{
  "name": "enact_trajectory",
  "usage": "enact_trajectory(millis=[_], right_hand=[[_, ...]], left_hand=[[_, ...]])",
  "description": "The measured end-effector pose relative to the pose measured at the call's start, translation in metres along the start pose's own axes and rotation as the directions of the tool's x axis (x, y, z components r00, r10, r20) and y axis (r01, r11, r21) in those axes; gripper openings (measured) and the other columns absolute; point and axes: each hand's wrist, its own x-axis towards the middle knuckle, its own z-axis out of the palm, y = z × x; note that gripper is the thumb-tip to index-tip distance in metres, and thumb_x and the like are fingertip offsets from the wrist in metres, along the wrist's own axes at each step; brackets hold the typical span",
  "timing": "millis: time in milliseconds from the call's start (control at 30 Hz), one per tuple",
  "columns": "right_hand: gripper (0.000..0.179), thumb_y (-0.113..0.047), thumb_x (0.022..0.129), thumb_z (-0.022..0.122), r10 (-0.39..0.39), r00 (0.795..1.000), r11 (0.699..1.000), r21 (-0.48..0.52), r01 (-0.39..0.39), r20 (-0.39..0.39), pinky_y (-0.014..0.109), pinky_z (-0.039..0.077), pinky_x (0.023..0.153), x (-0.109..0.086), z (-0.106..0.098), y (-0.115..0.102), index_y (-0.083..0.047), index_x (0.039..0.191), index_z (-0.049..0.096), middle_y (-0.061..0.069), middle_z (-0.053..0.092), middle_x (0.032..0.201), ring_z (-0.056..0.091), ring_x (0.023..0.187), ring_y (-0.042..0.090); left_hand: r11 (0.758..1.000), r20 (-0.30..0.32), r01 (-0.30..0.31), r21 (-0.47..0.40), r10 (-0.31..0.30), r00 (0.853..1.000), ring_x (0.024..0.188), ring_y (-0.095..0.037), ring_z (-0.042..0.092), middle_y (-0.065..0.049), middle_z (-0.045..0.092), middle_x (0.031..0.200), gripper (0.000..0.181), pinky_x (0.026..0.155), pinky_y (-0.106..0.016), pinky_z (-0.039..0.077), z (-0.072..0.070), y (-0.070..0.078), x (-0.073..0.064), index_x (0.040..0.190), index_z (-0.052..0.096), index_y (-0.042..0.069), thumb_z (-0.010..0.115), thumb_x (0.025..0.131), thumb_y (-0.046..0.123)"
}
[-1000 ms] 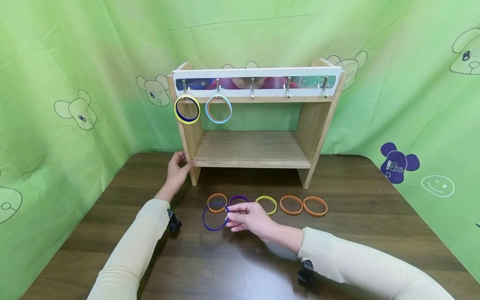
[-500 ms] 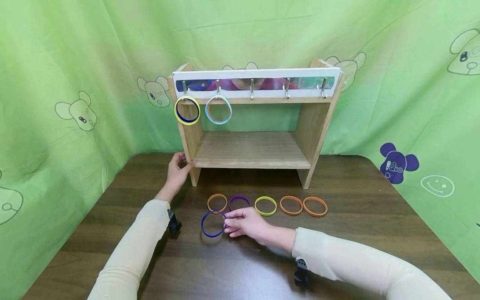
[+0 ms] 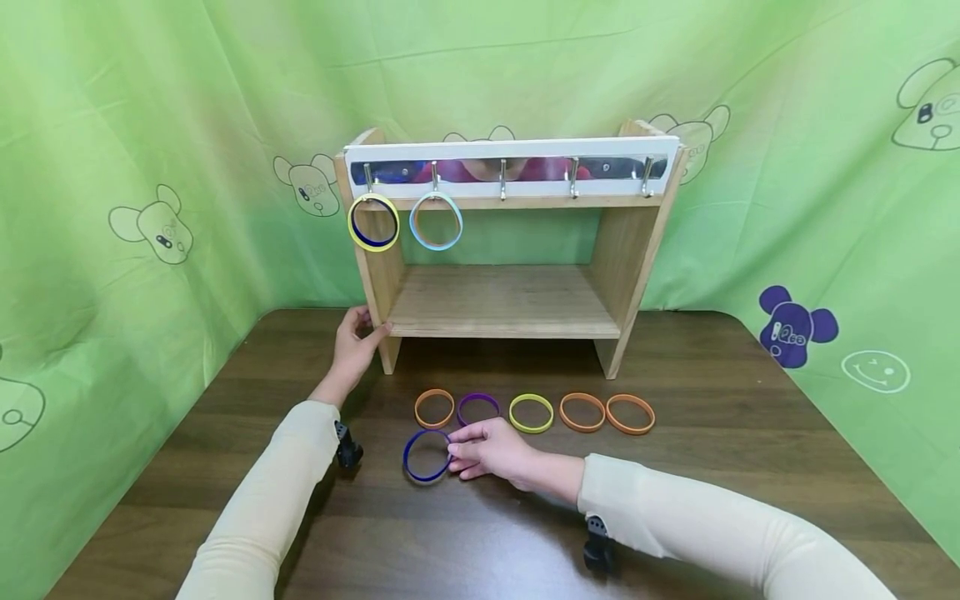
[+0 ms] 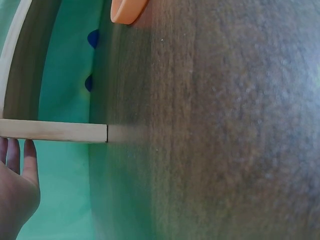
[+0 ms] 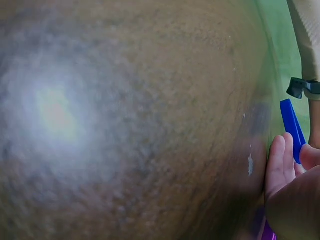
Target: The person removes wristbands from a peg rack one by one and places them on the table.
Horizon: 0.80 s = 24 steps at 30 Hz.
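My right hand pinches the right side of a dark blue silicone wristband, low over the table in front of the row of bands. In the right wrist view this blue wristband shows edge-on between thumb and fingers. My left hand holds the left side panel of a wooden shelf, thumb at its front edge; the left wrist view shows the fingers against the panel's outer face. A yellow wristband and a dark blue one hang on the leftmost hook, a light blue wristband and an orange one on the second.
Behind the held band lie an orange wristband, a purple wristband, a yellow-green wristband and two more orange bands. The hook rail runs along the shelf top. A green curtain surrounds the table.
My right hand has moved toward the table's front and lowered the dark blue wristband, which no longer overlaps the left orange band. The left hand stays on the shelf's side panel.
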Motion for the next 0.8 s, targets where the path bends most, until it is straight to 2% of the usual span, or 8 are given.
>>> enact_trajectory(millis=[433, 667, 800], right_hand=[[0.026, 0.004, 0.092, 0.06, 0.0, 1.0, 0.999, -0.036, 0.001, 0.012, 0.035, 0.057, 0.068, 0.0054, 0.0001, 0.0046, 0.018, 0.114, 0.057, 0.018, 0.07, 0.088, 0.069, 0.077, 0.023], [0.029, 0.004, 0.089, 0.064, -0.009, 1.0, 0.998, -0.061, 0.009, 0.007, 0.034, 0.057, 0.066, 0.0034, 0.0017, 0.0032, 0.016, 0.114, 0.058, 0.015, 0.07, 0.085, 0.068, 0.073, 0.02], [0.033, 0.004, 0.087, 0.066, -0.016, 1.0, 0.998, -0.067, 0.016, 0.005, 0.034, 0.057, 0.067, 0.001, 0.0023, 0.0016, 0.016, 0.117, 0.057, 0.014, 0.069, 0.086, 0.068, 0.074, 0.02]], left_hand=[[1.0, 0.005, 0.005, -0.009, -0.005, 1.0, 0.104, -0.023, 0.047, -0.02, 0.055, 0.116, 0.037, 0.08, -0.022, 0.044, -0.0011, 0.0, -0.0008, 0.121, 0.051, -0.008, 0.067, 0.088, 0.0], [1.0, 0.007, -0.003, -0.005, 0.003, 1.0, 0.105, -0.024, 0.047, -0.02, 0.055, 0.117, 0.038, 0.086, -0.032, 0.044, -0.0003, 0.0, -0.001, 0.121, 0.05, -0.009, 0.067, 0.088, 0.0], [1.0, 0.009, 0.012, -0.007, -0.012, 1.0, 0.106, -0.025, 0.047, -0.021, 0.054, 0.118, 0.038, 0.085, -0.028, 0.044, -0.0005, 0.002, -0.0015, 0.122, 0.05, -0.009, 0.066, 0.089, -0.001]])
